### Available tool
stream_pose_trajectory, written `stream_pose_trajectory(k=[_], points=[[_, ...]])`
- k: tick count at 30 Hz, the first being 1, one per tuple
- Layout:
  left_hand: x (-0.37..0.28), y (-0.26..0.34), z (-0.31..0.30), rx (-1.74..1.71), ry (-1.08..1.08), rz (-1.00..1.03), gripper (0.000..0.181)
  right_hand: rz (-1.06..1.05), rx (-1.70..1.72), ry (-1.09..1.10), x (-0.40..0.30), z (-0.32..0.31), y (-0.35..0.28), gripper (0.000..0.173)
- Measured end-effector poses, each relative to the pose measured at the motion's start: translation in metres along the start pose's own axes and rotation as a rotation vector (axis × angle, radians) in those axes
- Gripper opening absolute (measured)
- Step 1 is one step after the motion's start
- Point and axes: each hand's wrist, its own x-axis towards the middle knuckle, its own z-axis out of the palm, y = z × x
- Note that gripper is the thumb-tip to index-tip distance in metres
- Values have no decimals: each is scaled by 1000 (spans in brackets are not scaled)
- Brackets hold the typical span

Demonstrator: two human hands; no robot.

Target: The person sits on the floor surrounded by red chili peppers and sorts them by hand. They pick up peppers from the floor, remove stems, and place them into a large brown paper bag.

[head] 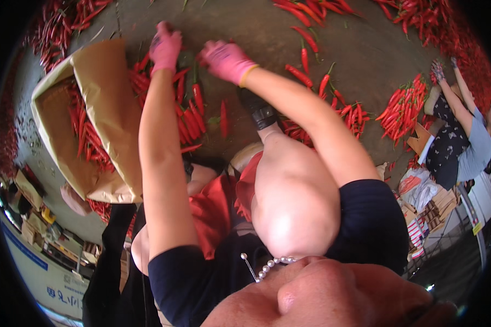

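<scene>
My left hand (165, 49), in a pink glove, is above the concrete floor with its fingers curled; whether it holds anything does not show. Nearby, my right hand (225, 59), in a pink glove with a yellow cuff edge, is blurred, its fingertips turned down. A bit of red shows at its fingers, but a grip cannot be made out. Below and between the hands lies a red chili pepper (197, 97) with a green stem. More red chilies (188, 122) lie beside my left forearm. To the left, an open brown paper bag (110, 98) holds red chilies (92, 141).
Loose chilies (305, 57) are scattered on the floor, with a pile (405, 106) farther right and larger heaps (433, 24) at the upper right and upper left. A co-worker (454, 139) bends at the right. My shoe (264, 116) is beneath my right forearm.
</scene>
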Motion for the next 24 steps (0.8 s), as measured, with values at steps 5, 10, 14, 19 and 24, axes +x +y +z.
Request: stream_pose_trajectory(k=[5,10,14,19,24], points=[[-30,-16,-39,-725,66,-4,38,-22,41,105,-25,-27,75,22],[-56,43,-18,-1024,-150,14,82,130,-178,59,-177,7,194,34],[-55,63,42,-771,-296,177,51,7,65,-436,-296,20,176,40],[-101,114,63,301,-393,494,31,256,127,296,-203,-28,184,30],[-174,191,115,145,-704,755,37,380,-130,222,-82,-37,208,40]])
